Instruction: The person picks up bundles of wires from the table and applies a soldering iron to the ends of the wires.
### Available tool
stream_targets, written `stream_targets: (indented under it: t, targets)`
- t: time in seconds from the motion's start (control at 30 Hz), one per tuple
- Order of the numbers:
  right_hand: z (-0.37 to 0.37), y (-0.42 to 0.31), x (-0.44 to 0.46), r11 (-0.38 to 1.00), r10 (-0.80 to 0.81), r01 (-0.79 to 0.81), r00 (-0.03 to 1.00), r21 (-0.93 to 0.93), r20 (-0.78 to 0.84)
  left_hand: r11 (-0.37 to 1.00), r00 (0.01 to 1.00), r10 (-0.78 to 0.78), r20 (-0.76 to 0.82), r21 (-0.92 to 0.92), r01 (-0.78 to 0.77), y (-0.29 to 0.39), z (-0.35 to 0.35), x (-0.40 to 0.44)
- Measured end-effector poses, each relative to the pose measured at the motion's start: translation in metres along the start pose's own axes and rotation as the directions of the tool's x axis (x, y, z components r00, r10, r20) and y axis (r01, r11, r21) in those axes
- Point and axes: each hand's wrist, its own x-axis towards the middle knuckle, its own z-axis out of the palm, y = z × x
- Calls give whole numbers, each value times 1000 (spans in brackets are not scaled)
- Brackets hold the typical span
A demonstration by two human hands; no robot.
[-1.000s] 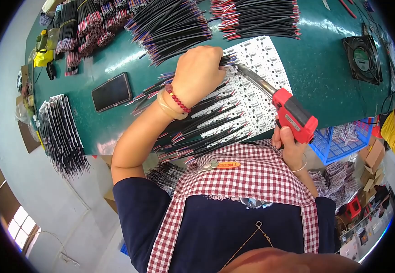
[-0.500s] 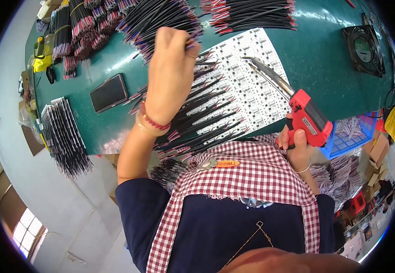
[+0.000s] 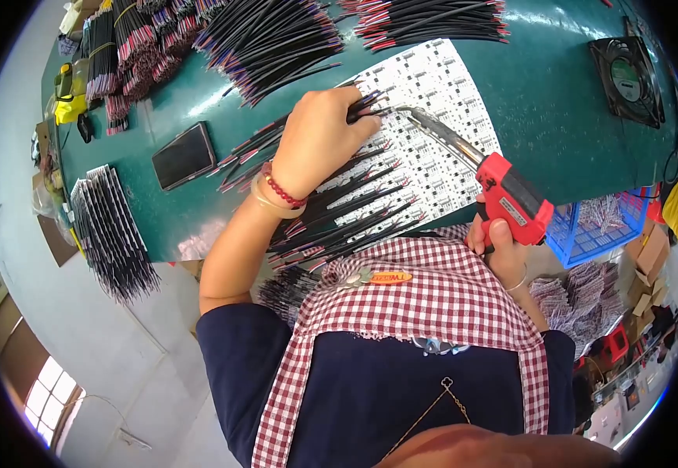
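Note:
My left hand [image 3: 321,140] is over the white sheet of small circuit boards [image 3: 440,93], thumb and fingers closed round a thin black cable whose stripped end lies on the sheet. My right hand [image 3: 498,242] grips the handle of a red soldering gun [image 3: 514,200]. The gun's metal tip points left, close to the cable end beside my left fingers; whether they touch cannot be made out. Several black cables [image 3: 354,214] with red and white ends lie in rows across the sheet's lower left part, partly under my left hand and wrist.
Piles of black cables [image 3: 273,39] and red-ended cables [image 3: 433,19] lie at the back of the green table [image 3: 550,140]. A phone [image 3: 184,156] and wired boards [image 3: 109,226] are at left. A black fan [image 3: 626,81] stands right, above a blue crate [image 3: 600,226].
My left hand moved up-left to the cable pile, then returned to the sheet with a cable. The soldering gun swung away right and came back toward my left fingers.

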Motion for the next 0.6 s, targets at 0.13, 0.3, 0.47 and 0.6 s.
stream_targets:
  t: [0.13,0.3,0.47,0.6]
  targets:
    - [-2,1,3,994,-32,39,997,-98,69,993,1000,-4,-10,118,6,1,2,3]
    - [1,2,6,992,-24,36,995,-124,95,997,999,20,-43,69,-17,-8,4,5]
    - [-5,6,5,984,-5,24,994,-174,108,999,999,3,-41,52,0,-6,6,7]
    - [-11,14,4,947,-1,44,991,-319,132,997,1000,6,-21,74,-5,-4,5,9]
